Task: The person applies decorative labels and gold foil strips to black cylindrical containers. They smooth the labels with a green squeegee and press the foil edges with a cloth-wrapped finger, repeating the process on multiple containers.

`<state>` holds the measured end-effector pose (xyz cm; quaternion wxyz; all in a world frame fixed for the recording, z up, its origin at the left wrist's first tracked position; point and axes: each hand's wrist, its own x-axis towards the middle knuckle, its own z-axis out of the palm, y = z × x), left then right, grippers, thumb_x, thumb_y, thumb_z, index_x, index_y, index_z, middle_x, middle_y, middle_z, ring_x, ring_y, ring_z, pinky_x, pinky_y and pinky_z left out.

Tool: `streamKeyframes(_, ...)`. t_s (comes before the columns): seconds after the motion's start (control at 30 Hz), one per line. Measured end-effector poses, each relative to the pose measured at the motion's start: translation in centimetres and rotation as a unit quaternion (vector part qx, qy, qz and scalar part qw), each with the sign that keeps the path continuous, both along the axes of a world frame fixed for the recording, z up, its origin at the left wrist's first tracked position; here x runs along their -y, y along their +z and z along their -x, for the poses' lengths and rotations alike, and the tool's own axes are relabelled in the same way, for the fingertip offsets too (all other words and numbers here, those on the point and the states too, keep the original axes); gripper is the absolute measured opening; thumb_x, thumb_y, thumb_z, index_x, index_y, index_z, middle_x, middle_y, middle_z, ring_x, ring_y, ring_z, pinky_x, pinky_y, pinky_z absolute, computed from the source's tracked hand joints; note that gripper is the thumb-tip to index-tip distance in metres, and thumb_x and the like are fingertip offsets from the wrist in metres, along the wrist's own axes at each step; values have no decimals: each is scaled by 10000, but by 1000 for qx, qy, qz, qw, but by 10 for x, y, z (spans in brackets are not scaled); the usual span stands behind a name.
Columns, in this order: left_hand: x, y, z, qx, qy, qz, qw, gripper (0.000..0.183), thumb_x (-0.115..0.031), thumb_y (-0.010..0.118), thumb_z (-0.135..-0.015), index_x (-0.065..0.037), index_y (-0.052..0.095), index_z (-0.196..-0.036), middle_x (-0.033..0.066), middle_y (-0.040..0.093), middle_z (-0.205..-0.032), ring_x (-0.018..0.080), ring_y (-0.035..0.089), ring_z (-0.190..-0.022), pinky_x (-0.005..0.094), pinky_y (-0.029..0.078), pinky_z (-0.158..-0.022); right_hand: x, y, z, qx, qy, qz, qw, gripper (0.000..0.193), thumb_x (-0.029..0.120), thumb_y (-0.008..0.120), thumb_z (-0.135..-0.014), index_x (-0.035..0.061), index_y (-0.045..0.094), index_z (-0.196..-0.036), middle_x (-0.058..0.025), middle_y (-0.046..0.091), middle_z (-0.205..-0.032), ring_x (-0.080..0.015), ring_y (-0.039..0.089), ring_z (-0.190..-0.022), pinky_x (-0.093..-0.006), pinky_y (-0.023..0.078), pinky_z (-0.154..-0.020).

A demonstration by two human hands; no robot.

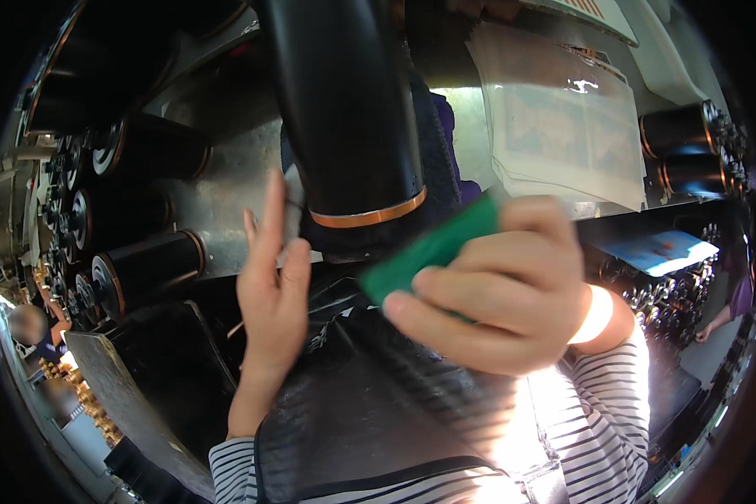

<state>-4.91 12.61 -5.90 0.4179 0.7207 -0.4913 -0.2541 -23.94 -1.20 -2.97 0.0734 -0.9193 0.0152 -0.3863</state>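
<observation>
A large glossy black cylinder with a copper-coloured band at its near end point(344, 109) lies in front of me, pointing away. My right hand point(508, 294) grips a flat green pad point(445, 248), just to the right of the band and apart from it. The pad and the fingers are a little blurred. To the left of the cylinder is my left hand point(277, 286), its fingers stretched upward and apart. Behind its fingertips a small greyish thing shows against the cylinder's side; I cannot make out what it is. Dark and purple cloth point(449, 143) lies under the cylinder.
Several smaller black cylinders with copper bands point(151, 265) lie at the left; two more point(680, 130) are at the right. Pale sheets point(563, 126) rest on the metal bench point(239, 197). A blue sheet point(659, 250) lies beyond my right arm. Other people are at the far left and right.
</observation>
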Motion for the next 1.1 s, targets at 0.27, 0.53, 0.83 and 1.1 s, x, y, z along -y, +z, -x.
streamKeyframes(0.27,-1,11,34,427,-91,34,899,456,-126,643,-835,-278,605,-1264,-80,651,-1035,247,456,-1299,705,-69,-1050,28,12,24,-3,6,-299,954,331,73,802,-621,80,734,-946,-7,626,-773,-167,529,-688,-266,395,-611)
streamKeyframes(0.53,71,55,7,338,-118,191,914,368,-133,634,-780,-187,691,-1139,27,605,-877,227,521,-1034,622,72,-1102,65,-5,37,145,-89,-421,891,216,-26,720,-672,-22,666,-881,-58,545,-758,-164,482,-708,-275,356,-629)
streamKeyframes(0.83,183,87,-76,417,12,167,893,286,-315,567,-881,-58,689,-851,128,608,-937,345,486,-969,446,397,-881,95,-46,60,145,-105,-533,827,325,187,728,-811,-4,591,-1036,-52,539,-1038,-158,507,-960,-278,393,-881)
streamKeyframes(1.1,38,143,-72,257,-72,110,957,230,-255,669,-846,-34,619,-806,134,562,-790,324,530,-841,407,443,-741,110,-43,40,118,-90,-561,814,295,140,677,-851,1,593,-1097,-49,564,-1051,-157,533,-973,-280,397,-923)
